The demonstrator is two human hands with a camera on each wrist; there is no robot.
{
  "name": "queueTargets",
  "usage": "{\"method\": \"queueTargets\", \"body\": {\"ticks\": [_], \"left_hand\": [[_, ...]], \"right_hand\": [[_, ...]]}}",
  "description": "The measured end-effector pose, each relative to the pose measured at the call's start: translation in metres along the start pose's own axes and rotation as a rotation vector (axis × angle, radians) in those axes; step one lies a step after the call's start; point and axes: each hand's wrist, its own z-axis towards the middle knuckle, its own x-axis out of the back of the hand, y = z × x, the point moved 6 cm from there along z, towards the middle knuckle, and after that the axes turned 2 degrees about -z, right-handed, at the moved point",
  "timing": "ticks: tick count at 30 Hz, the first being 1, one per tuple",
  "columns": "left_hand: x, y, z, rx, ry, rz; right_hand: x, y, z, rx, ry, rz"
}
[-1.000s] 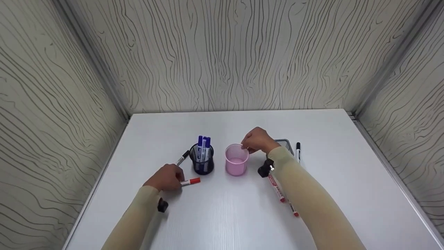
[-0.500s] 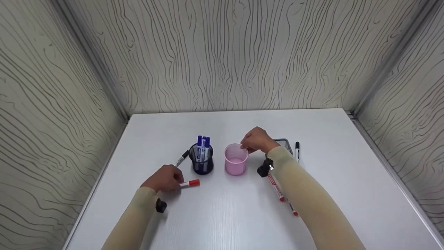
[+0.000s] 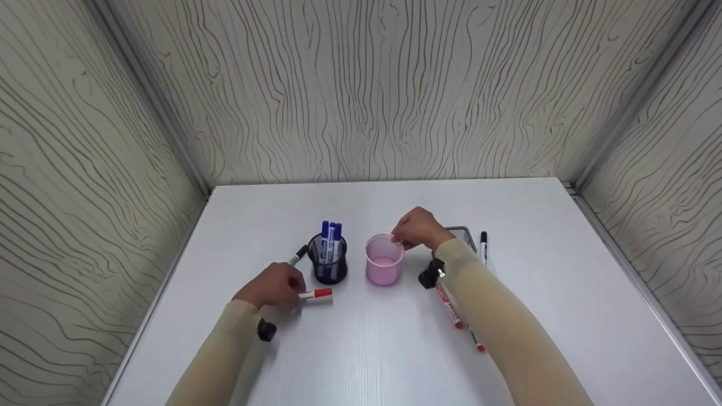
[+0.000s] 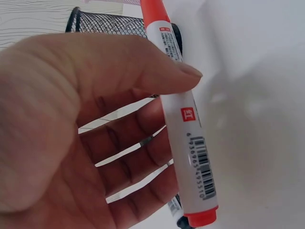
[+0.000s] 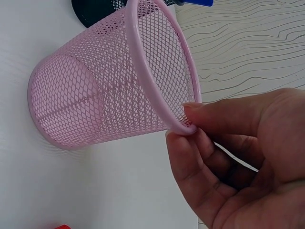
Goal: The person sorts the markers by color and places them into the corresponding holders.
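Observation:
My left hand (image 3: 274, 285) pinches a red-capped whiteboard marker (image 4: 187, 124) between thumb and fingers. In the head view the marker lies level, its red cap pointing right, with a shadow beneath it. The thumb presses across its white barrel in the left wrist view. My right hand (image 3: 418, 227) pinches the rim of a pink mesh pen cup (image 5: 90, 100), thumb inside and fingers outside. The cup stands upright on the table, and nothing shows in it. Between the two hands is a black mesh pen cup (image 3: 330, 273) holding several blue-capped markers (image 3: 331, 239).
A black-capped marker (image 3: 299, 255) lies beyond my left hand. Two red markers (image 3: 449, 307) lie beside my right forearm, partly hidden. Behind that wrist are a grey-rimmed container (image 3: 462, 232) and another black-capped marker (image 3: 484, 246). Patterned walls (image 3: 361, 90) enclose the white table (image 3: 361, 349).
My left hand has moved slightly right and away from me with the red marker, which now shows a separate shadow below it. The right hand and pink pen cup stay put.

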Motion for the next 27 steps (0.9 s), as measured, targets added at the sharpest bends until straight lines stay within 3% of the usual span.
{"method": "queueTargets", "body": {"ticks": [12, 18, 27], "left_hand": [[0.001, 0.013, -0.001, -0.048, 0.002, 0.02], [0.004, 0.023, -0.003, -0.039, 0.004, 0.007], [0.004, 0.033, 0.0, -0.089, 0.006, 0.024]], "right_hand": [[-0.002, 0.003, 0.001, -0.002, -0.009, -0.015], [-0.002, 0.001, 0.0, 0.007, -0.009, -0.011], [0.0, 0.001, -0.001, -0.023, -0.016, -0.015]]}}
